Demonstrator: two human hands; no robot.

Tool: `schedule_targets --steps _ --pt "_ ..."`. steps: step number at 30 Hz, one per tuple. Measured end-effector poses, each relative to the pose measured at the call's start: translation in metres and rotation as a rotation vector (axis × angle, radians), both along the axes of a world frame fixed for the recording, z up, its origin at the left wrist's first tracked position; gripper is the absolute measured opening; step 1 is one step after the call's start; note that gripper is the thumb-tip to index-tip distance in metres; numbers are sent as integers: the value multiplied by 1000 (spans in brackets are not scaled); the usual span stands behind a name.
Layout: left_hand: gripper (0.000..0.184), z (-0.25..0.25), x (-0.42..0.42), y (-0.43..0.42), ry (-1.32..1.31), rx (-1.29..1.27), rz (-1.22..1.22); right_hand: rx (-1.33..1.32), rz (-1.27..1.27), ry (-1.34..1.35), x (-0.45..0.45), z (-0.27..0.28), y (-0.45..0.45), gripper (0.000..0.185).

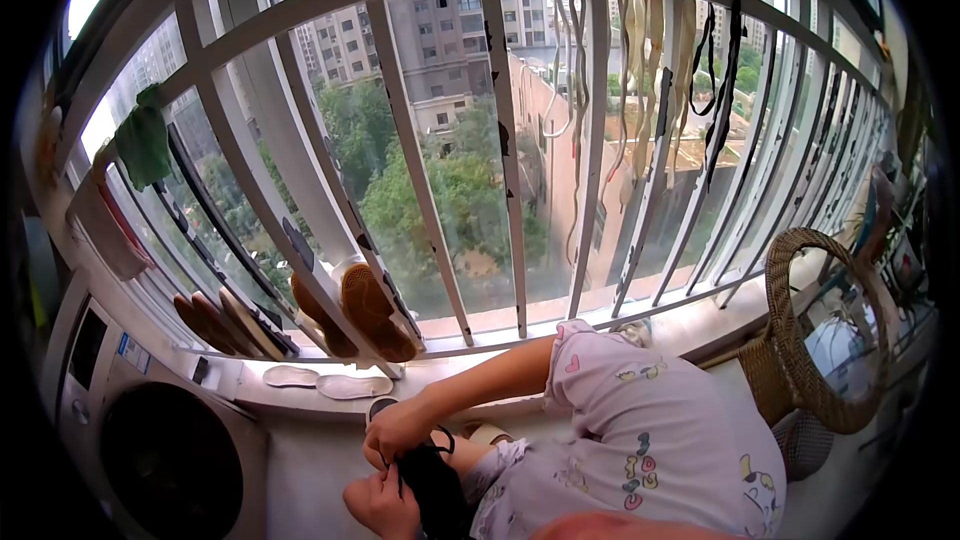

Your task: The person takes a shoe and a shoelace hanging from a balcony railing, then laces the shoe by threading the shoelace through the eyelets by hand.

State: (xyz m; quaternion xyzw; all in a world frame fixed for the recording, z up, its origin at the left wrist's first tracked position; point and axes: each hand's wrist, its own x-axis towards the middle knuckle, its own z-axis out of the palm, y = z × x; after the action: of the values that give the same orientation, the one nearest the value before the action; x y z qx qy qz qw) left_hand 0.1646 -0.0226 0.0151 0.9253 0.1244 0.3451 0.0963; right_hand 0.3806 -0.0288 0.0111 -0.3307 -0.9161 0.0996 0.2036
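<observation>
My right hand point(397, 428) reaches down from the short sleeve, its fingers closed in a pinch at a thin black shoelace point(444, 441). Just below it, my left hand point(385, 507) is closed too, with a dark strand of the lace at its fingers. Beside both hands a black shoe point(440, 495) rests in my lap, partly covered by them. Its far end runs out of the bottom of the frame.
Ahead stands a white window railing point(505, 160) with pale and black laces point(722, 90) hanging over it. Brown-soled shoes point(372, 310) lean on the sill beside white insoles point(354, 386). A washing machine point(165, 430) is at left, a wicker chair point(778, 340) at right.
</observation>
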Motion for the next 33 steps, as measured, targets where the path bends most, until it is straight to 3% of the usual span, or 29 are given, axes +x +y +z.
schedule_targets --steps 7,10,16,19,23,26,30,33 --pt "32 -4 0 2 -21 63 -13 1 -137 -27 -6 -5 4 7" --pt "34 -12 -2 3 32 23 -7 130 -14 -161 -16 14 2 6" --pt "39 -24 -4 5 121 -42 -2 64 -64 -404 -26 9 7 7" --pt "39 -28 -5 8 114 -75 25 262 -81 -70 -17 21 -8 6" --pt "32 -14 -5 7 65 -78 83 49 -593 223 -27 7 -34 8" --pt "26 -12 0 6 61 -114 110 -161 -769 52 -50 -7 -55 13" --pt "24 -33 0 12 62 -418 160 -193 -889 174 -65 -4 -59 17" --pt "25 -34 -3 15 31 -418 116 -240 -897 207 -57 10 -63 18"
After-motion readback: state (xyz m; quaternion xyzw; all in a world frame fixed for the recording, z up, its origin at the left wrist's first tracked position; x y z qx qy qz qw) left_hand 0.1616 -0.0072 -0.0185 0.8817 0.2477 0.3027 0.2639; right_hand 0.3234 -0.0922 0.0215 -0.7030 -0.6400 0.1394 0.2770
